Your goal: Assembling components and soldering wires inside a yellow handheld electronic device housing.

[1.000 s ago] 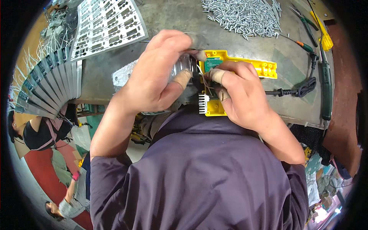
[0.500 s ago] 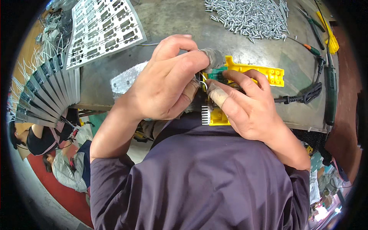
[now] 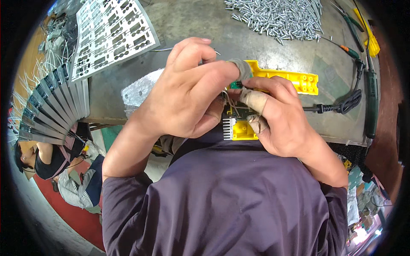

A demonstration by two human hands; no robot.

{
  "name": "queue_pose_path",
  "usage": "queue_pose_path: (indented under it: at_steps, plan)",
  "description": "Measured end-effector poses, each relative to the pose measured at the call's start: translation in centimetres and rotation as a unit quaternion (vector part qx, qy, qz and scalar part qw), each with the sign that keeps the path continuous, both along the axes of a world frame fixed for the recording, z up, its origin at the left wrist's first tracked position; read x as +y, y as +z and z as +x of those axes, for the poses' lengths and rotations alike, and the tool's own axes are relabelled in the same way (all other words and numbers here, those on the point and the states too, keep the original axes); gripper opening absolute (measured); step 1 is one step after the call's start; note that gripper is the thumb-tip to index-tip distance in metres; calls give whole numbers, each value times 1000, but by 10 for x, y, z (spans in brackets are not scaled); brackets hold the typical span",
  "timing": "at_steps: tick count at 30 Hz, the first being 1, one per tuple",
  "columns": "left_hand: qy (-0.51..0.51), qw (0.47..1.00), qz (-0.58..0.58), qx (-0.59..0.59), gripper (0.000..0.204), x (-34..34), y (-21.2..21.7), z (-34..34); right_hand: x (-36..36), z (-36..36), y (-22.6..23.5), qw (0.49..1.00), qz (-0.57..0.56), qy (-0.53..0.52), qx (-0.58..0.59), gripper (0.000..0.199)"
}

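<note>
A yellow plastic housing (image 3: 294, 81) lies open by the table's near edge, partly under both my hands. Inside it a green circuit board (image 3: 236, 84) shows between my fingers, with thin pale wires (image 3: 231, 100) rising from it. My left hand (image 3: 188, 91) is closed over the board's left side, index finger and thumb bent inward; what they pinch is hidden. My right hand (image 3: 284, 117) curls over the board from the right, fingertips on it and thumb beside the housing's near part (image 3: 244, 130). Wraps cover several fingertips. A grey comb-like metal part (image 3: 228, 129) sticks up at the housing's left.
Loose screws (image 3: 277, 19) lie heaped at the back. A punched white sheet (image 3: 113, 36) and stacked grey plates with wires (image 3: 55, 104) are at left. Pliers (image 3: 350, 27), a screwdriver (image 3: 348, 51) and a black cord (image 3: 337, 106) are at right. Two people sit at lower left.
My right thumb has drawn back toward me, away from the wires, and the right index finger has bent. My left index fingertip has shifted slightly right. More of the wires now shows.
</note>
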State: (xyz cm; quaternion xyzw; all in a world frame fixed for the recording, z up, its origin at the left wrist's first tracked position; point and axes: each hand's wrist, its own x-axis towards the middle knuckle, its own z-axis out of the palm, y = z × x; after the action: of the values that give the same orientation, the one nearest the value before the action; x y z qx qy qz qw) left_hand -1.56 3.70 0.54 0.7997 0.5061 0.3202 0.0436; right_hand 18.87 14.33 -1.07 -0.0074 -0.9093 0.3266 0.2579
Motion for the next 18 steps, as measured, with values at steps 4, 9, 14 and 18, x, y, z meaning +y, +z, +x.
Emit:
queue_pose_path:
  at_steps: [4, 9, 14, 18]
  plan:
    - [5, 1000, -12, 16, 48, -3, 2, 0, -2, -1, 3, 998, -68, 1, -11, 52]
    - [12, 1000, -3, 22, 47, -1, 2, 3, 0, 0, 5, 998, -55, 3, -17, 52]
    - [14, 1000, -10, 13, 49, 0, 3, 5, 0, -4, 2, 998, -52, 44, -4, 48]
    - [42, 999, 10, -16, 46, 0, 3, 9, 2, 0, -3, 997, 62, 35, 12, 41]
